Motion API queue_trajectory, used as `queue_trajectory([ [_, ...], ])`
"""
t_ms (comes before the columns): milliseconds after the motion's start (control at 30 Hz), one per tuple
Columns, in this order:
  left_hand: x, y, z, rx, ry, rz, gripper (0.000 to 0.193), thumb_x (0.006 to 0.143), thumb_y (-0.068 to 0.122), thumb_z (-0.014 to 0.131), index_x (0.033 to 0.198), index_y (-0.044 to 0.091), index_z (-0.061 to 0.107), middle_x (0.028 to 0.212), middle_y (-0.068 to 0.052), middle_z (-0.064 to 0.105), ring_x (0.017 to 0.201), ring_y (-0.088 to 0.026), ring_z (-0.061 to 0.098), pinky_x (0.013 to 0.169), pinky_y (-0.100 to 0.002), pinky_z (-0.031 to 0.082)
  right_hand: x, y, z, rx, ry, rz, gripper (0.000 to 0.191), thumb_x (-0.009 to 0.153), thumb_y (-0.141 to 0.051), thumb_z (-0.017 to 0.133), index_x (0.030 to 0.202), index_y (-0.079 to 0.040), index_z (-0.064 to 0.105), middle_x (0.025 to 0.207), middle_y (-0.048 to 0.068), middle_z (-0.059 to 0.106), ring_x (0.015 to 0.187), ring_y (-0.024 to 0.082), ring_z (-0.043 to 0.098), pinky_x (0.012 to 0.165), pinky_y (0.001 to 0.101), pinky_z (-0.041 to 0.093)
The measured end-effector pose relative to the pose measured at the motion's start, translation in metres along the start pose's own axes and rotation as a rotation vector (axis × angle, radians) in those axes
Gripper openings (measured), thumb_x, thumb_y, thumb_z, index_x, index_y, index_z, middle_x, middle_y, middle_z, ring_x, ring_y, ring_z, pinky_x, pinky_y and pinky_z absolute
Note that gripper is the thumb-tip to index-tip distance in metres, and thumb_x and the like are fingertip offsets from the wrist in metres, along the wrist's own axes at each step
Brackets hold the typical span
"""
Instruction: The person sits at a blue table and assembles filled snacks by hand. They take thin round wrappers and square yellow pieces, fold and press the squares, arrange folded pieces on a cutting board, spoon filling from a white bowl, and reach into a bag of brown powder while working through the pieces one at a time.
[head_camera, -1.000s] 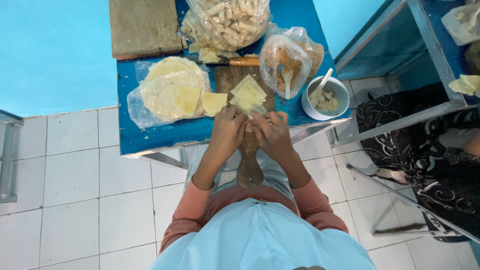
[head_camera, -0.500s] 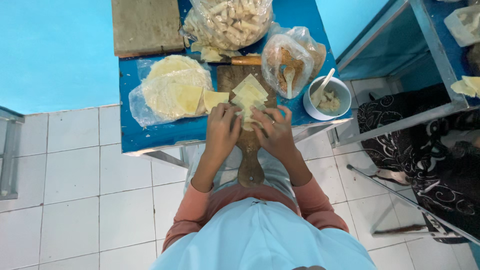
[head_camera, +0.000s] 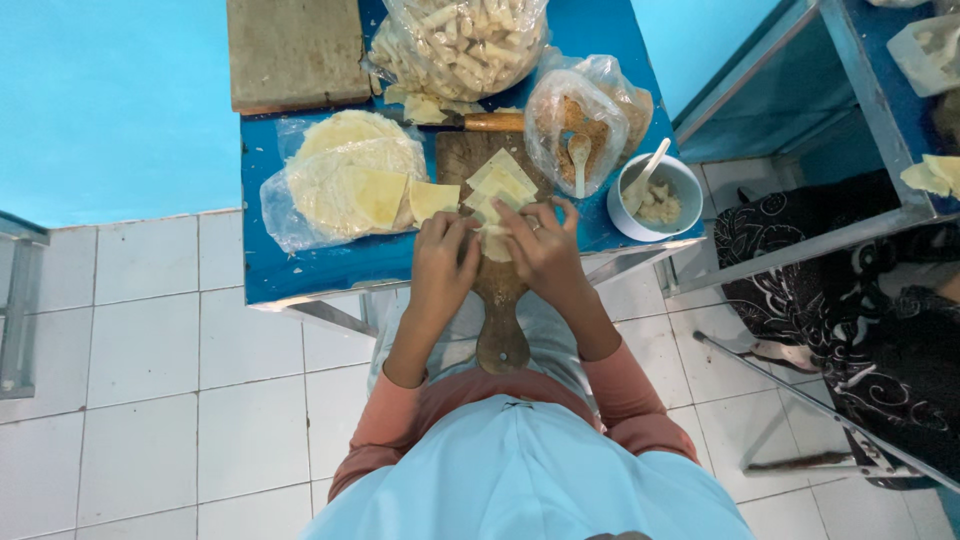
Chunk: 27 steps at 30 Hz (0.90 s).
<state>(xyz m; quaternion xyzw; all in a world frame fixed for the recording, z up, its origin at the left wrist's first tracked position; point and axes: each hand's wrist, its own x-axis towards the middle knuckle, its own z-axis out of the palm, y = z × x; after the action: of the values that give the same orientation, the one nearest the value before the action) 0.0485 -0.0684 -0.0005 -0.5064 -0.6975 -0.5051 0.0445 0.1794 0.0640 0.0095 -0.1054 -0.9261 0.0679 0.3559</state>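
Wrapper (head_camera: 494, 242) lies on the board (head_camera: 497, 300) at the table's (head_camera: 300, 265) near edge, pinched between both hands: left hand (head_camera: 443, 262) grips its left side, right hand (head_camera: 543, 250) its right, fingers curled. More wrappers (head_camera: 500, 185) sit just beyond.

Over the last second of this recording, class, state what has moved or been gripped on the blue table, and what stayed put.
Little changed. Both hands, left hand and right hand, stay together over the pale wrapper on the wooden board, fingers shifting only slightly as they fold it. Nothing was picked up or let go. The wrapper stack, white bowl and bags stayed in place.
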Motion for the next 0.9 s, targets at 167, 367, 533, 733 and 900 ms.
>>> queue_trajectory([
  [167,0.001,0.009,-0.004,-0.064,0.024,0.017,0.028,0.091,0.007,0.072,0.118,0.003,0.067,0.108,-0.015,0.060,0.104,-0.036,0.060,0.090,-0.044,0.048,-0.008,0.014,0.014,0.438,0.232,0.398,0.054,0.092,-0.001,0.078,0.140,-0.003,0.054,0.114,0.009,0.074,0.106,0.017,0.071,0.096,0.0349,0.053],
  [367,0.002,0.025,0.004,-0.309,0.037,0.040,0.045,0.090,0.007,0.076,0.131,0.005,0.057,0.120,-0.014,0.059,0.104,-0.029,0.060,0.090,-0.036,0.051,-0.028,0.018,0.008,1.384,0.059,0.756,0.072,0.093,0.008,0.070,0.157,-0.001,0.040,0.109,0.014,0.073,0.104,0.015,0.070,0.095,0.0267,0.054],
  [533,-0.002,0.022,0.002,-0.286,0.054,-0.011,0.048,0.087,0.009,0.079,0.130,0.003,0.057,0.117,-0.014,0.059,0.097,-0.027,0.059,0.088,-0.037,0.050,-0.018,0.011,-0.006,1.420,-0.035,0.731,0.075,0.090,0.007,0.070,0.155,-0.007,0.035,0.107,0.010,0.072,0.102,0.017,0.073,0.091,0.0304,0.060],
  [733,-0.011,0.012,-0.012,-0.279,0.115,-0.083,0.041,0.092,0.007,0.075,0.129,0.002,0.058,0.116,-0.014,0.061,0.096,-0.025,0.061,0.089,-0.036,0.051,0.064,0.072,-0.050,0.848,-0.593,0.527,0.078,0.081,-0.001,0.080,0.152,-0.012,0.050,0.103,0.011,0.074,0.088,0.011,0.069,0.078,0.0277,0.059],
  [900,-0.013,0.008,-0.018,-0.247,0.142,-0.068,0.038,0.093,0.006,0.074,0.127,0.002,0.059,0.114,-0.014,0.062,0.096,-0.026,0.059,0.088,-0.036,0.050,0.182,0.126,-0.052,0.948,-0.037,0.149,0.040,0.094,0.008,0.080,0.128,-0.001,0.061,0.107,0.006,0.072,0.096,0.017,0.071,0.087,0.0322,0.061],
])
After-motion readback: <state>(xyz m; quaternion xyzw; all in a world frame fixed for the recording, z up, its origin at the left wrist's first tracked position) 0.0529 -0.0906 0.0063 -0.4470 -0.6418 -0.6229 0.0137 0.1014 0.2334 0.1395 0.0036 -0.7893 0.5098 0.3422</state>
